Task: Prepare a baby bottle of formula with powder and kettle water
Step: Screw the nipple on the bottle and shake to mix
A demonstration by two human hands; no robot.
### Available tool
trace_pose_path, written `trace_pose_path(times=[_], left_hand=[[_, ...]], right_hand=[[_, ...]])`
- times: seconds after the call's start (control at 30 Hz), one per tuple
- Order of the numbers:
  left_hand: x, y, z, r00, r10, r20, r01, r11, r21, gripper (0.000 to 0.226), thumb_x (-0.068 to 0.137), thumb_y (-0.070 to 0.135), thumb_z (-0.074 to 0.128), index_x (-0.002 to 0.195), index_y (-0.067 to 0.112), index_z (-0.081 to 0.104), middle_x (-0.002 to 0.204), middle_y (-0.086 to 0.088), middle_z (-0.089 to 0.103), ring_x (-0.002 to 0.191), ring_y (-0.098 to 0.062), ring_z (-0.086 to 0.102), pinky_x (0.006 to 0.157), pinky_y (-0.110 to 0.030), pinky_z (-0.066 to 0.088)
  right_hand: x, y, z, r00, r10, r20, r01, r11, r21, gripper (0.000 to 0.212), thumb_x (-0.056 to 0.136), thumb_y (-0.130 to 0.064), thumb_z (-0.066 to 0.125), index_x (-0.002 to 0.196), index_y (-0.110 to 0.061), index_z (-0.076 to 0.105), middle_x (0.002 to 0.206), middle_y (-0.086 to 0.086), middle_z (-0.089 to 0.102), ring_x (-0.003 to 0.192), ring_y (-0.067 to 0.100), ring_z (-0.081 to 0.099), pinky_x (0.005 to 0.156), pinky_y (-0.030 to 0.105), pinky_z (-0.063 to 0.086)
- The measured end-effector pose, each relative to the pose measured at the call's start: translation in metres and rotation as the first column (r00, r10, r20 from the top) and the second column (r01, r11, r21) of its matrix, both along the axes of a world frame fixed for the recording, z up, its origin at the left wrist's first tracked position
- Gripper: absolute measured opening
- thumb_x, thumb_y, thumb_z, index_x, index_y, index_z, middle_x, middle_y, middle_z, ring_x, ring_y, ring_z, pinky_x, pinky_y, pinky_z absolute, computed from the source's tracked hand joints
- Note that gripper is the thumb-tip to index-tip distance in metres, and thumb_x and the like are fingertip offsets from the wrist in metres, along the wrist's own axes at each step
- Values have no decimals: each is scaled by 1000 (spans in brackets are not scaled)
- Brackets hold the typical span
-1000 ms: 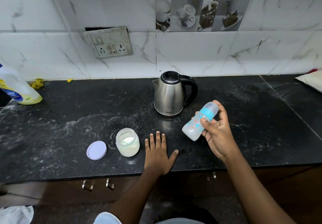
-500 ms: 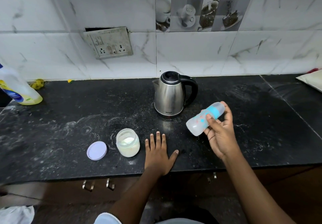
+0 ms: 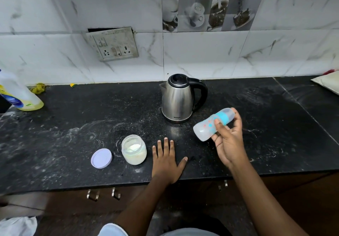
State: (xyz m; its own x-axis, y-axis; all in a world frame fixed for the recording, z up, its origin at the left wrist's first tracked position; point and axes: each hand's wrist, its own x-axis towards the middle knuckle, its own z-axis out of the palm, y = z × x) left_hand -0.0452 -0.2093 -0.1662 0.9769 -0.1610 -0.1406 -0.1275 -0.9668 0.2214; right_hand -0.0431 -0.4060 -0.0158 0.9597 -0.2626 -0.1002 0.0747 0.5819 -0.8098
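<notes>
Two bare forearms (image 3: 139,204), pale blue sleeve edge (image 3: 112,229) on the left arm

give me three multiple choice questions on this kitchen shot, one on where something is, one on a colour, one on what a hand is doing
1. Where does the lid lie?
A. screwed on the jar
B. on the counter, left of the jar
C. on top of the kettle

2. What colour is the kettle's handle?
A. white
B. black
C. red

3. What is the left hand doing?
A. gripping the kettle
B. holding the bottle
C. lying flat on the counter, holding nothing

Answers:
1 B, the jar stands open with the lid flat beside it.
2 B, the handle is black against the steel body.
3 C, its fingers are spread on the counter while the right hand holds the bottle.
</notes>
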Motion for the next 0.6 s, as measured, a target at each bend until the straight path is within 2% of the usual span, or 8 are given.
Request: trace_pose_path(times=[0.1,0.17,0.3,0.37,0.43,0.5,0.6], left_hand=[[0,0,0,1000,-4,4,4,1000,6,98,100,79,16,170,14,-4,179,-12,-12,164,-36,-18,131,-57,-12],[1,0,-1,1000,-8,8,8,1000,10,97,100,78,17,170,14,-4,179,-13,-11,164,-36,-18,131,-57,-12],[1,-1,-1,1000,-1,9,1,1000,7,98,99,79,15,170,14,-2,179,-12,-10,164,-35,-17,131,-57,-12],[1,0,-2,1000,-1,10,1,1000,-6,98,99,80,15,171,14,-2,179,-12,-10,164,-35,-18,131,-57,-12],[0,1,-1,1000,-1,11,1,1000,-6,98,99,80,16,171,14,-2,179,-11,-11,164,-35,-18,131,-57,-12],[0,1,0,1000,-3,6,3,1000,3,98,100,79,15,170,14,-3,179,-12,-11,164,-35,-19,131,-57,-12],[0,-1,2,1000,-10,1,10,1000,14,97,101,78,16,170,14,-5,178,-12,-13,164,-36,-19,131,-57,-12]], right_hand=[[-9,3,-2,956,285,-65,-292,941,-169,77,87,2,68,150,-34,44,134,31,60,121,32,63,102,56,54],[-12,3,-4,919,384,-89,-395,895,-208,80,84,2,71,149,-35,46,139,35,55,122,36,62,103,57,53],[-4,-3,-3,977,210,-26,-212,975,-66,75,87,-1,70,151,-32,45,144,33,54,135,45,56,104,58,53],[1,-6,1,995,96,-2,-96,995,-5,72,92,2,67,152,-31,43,145,27,55,135,40,58,104,57,53],[2,-7,2,999,45,-6,-45,999,-10,72,95,6,63,153,-31,42,138,16,61,126,29,64,102,53,56],[-3,-5,0,989,148,-25,-150,985,-86,74,91,3,67,151,-33,43,135,17,63,121,28,65,99,50,58],[-10,-2,-2,911,402,-89,-412,887,-209,78,84,2,71,148,-35,47,128,19,66,119,30,65,97,50,59]])
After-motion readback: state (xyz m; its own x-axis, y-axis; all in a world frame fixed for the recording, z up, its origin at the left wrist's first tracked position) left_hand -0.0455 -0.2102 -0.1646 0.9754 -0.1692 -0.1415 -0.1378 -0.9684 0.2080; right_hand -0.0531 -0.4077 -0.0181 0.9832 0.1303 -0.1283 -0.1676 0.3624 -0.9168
